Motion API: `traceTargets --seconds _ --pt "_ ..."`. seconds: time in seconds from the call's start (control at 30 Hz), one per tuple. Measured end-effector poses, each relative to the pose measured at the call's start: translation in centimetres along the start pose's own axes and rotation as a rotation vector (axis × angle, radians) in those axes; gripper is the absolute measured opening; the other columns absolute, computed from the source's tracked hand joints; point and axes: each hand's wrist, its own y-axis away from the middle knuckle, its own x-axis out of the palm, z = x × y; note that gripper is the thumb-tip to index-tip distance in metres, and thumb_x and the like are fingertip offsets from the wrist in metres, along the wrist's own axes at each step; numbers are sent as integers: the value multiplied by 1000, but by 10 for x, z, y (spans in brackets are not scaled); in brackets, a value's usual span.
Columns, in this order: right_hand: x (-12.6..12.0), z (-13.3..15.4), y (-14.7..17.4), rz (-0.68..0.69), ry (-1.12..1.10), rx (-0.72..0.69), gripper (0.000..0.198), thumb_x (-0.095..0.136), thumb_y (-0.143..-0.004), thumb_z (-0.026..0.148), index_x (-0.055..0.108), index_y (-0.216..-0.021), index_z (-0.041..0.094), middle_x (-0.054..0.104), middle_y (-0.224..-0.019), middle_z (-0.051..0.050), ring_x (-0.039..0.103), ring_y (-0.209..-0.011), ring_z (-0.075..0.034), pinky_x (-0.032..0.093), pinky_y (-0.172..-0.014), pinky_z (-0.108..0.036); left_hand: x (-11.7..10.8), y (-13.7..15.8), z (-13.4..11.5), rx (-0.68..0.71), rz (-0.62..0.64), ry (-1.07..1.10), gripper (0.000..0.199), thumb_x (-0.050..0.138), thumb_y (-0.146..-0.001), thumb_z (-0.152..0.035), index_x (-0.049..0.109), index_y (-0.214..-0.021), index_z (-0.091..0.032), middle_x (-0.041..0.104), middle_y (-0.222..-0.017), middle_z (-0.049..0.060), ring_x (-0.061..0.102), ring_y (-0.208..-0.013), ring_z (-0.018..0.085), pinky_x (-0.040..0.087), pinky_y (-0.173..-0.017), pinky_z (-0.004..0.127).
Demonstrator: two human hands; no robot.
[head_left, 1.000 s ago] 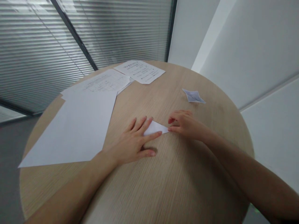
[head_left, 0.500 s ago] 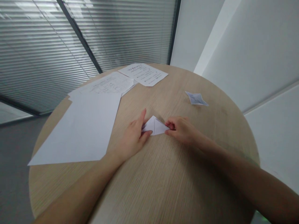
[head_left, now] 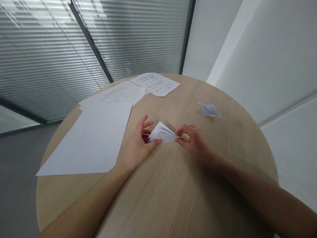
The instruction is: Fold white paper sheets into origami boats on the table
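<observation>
A small white folded paper is between my two hands, just over the middle of the wooden table. Its layers stand a little apart, with a peak pointing away from me. My left hand curls round its left corner, the thumb pressing on the near edge and the other fingers partly behind the paper. On the other side, my right hand pinches the right corner between thumb and fingertips. A second folded paper piece, pointed at both ends, lies farther back to the right.
A large blank white sheet lies at the left, its corner past the round table's edge. Printed sheets are behind it, with another printed page at the far edge. Window blinds and a white wall stand beyond.
The folded paper has gone from lying flat to tilted, with its layers spread. My left fingers have curled and shifted slightly left. The whole view has shifted a little.
</observation>
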Motion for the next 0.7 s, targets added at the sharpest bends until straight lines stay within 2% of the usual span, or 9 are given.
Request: traceTargets --seconds 0.07,0.13,0.17,0.23,0.33,0.43,0.5,0.57,0.7 --pt "0 -1 0 -34 -95 18 19 65 -75 13 58 -89 22 66 -76 2 62 -74 -16 43 -77 -32 0 0 -2 -61 22 92 71 74 -70 -27 50 -136 -18 70 -96 5 63 -76 16 49 -69 29" --pt "2 -3 -1 -78 -244 80 25 67 -75 18 57 -98 22 64 -74 3 61 -69 -15 44 -70 -30 0 2 -6 -99 46 100 41 73 -73 -29 67 -111 -15 68 -77 1 59 -66 14 45 -62 27" --pt "3 -3 -1 -99 -332 119 29 68 -75 22 56 -102 23 62 -72 4 60 -67 -14 45 -66 -28 0 3 -8 -113 49 96 28 73 -73 -30 71 -97 -15 67 -72 1 58 -63 13 43 -60 26" --pt "8 -2 -2 -117 -523 197 36 72 -73 28 55 -105 23 61 -73 4 58 -63 -13 45 -60 -26 3 6 -12 -140 52 128 19 73 -72 -31 71 -81 -15 68 -72 1 58 -63 13 44 -60 26" --pt "17 5 -2 -9 -784 255 40 77 -70 39 58 -101 23 66 -79 1 63 -70 -15 50 -62 -27 8 10 -17 -175 41 260 23 74 -71 -32 67 -85 -16 71 -80 3 63 -70 16 49 -66 28" --pt "22 14 1 95 -824 288 30 72 -76 47 64 -84 20 67 -73 -1 64 -67 -15 52 -61 -28 13 14 -20 -179 30 296 27 77 -69 -32 63 -85 -17 69 -74 0 62 -66 14 49 -62 26" --pt "22 18 2 72 -768 331 31 67 -80 48 64 -73 18 65 -65 -1 59 -58 -13 49 -55 -26 14 16 -21 -182 52 282 26 76 -71 -36 61 -81 -17 66 -67 -2 60 -59 13 46 -56 24" --pt "19 21 2 32 -726 365 32 66 -80 47 63 -67 18 62 -60 0 56 -52 -11 46 -51 -24 13 17 -24 -169 82 261 26 68 -79 -42 61 -76 -17 64 -62 -1 59 -57 12 46 -55 24" --pt "14 25 1 -30 -669 406 29 68 -76 41 61 -61 18 56 -53 3 49 -47 -9 40 -45 -21 6 18 -30 -119 99 95 40 55 -89 -46 56 -60 -17 55 -52 -2 49 -49 10 38 -50 22"
